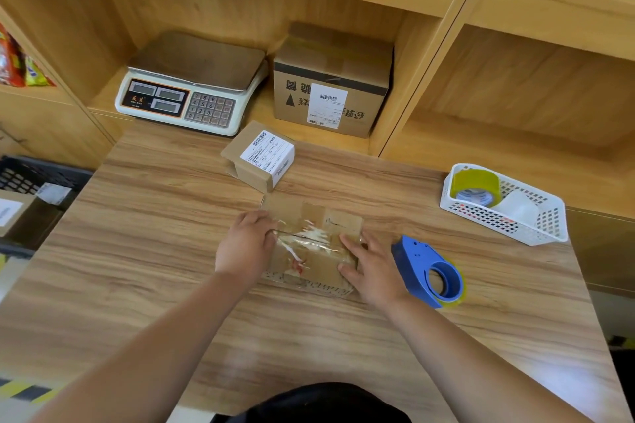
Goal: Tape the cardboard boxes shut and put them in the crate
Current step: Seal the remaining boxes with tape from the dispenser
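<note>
A flat cardboard box [314, 244] with clear tape across its top seam lies on the wooden table [154, 251]. My left hand [245, 245] holds its left end, fingers curled over the edge. My right hand [372, 268] rests flat on its right end, fingers straight. A blue tape dispenser [427, 269] lies just right of my right hand. A small labelled box [259, 154] stands behind the flat box. A larger printed box [331, 86] sits on the shelf. A black crate [31, 178] stands left of the table with a box inside.
A weighing scale [192, 86] sits on the shelf at the back left. A white basket [503, 204] with a yellow tape roll stands at the table's right. Wooden shelving rises behind the table. Snack packets [17, 65] show at far left.
</note>
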Motion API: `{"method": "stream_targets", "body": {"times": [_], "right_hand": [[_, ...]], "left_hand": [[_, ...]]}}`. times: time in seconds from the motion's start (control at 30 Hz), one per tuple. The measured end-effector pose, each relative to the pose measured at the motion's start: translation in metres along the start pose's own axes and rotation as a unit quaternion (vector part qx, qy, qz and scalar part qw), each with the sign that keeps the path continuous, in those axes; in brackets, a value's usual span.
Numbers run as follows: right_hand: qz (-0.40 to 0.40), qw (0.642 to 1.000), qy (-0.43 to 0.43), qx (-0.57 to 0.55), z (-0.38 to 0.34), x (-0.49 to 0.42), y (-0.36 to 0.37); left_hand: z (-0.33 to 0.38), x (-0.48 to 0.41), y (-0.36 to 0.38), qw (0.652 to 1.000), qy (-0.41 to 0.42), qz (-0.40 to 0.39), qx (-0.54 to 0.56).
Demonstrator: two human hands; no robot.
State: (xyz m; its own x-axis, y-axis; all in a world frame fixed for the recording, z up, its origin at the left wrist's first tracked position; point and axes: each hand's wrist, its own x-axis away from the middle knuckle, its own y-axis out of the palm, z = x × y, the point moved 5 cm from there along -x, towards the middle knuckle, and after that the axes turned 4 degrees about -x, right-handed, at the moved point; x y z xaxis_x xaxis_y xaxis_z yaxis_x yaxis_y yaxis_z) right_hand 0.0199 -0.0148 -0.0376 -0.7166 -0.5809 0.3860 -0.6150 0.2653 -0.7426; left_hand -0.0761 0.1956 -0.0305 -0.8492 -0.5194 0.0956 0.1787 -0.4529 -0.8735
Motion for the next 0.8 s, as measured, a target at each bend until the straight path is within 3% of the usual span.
{"method": "stream_targets", "body": {"times": [0.1, 0.2, 0.4, 0.63, 0.8], "right_hand": [[0.015, 0.999, 0.011, -0.036, 0.002, -0.002, -0.005], [0.016, 0.995, 0.062, -0.077, 0.001, -0.005, -0.007], [0.042, 0.959, 0.116, -0.254, -0.005, -0.008, -0.012], [0.132, 0.901, 0.129, -0.394, -0.010, 0.000, -0.037], [0.162, 0.900, 0.120, -0.386, -0.014, 0.014, -0.036]], "left_hand": [[0.001, -0.009, -0.008, 0.998, -0.065, -0.001, 0.013], [-0.001, -0.014, -0.007, 0.993, -0.110, -0.051, -0.001], [-0.006, -0.011, -0.006, 0.985, -0.159, -0.058, 0.044], [0.000, 0.001, -0.015, 0.981, -0.146, 0.013, 0.124], [0.001, 0.017, -0.009, 0.987, -0.127, 0.009, 0.100]]}}
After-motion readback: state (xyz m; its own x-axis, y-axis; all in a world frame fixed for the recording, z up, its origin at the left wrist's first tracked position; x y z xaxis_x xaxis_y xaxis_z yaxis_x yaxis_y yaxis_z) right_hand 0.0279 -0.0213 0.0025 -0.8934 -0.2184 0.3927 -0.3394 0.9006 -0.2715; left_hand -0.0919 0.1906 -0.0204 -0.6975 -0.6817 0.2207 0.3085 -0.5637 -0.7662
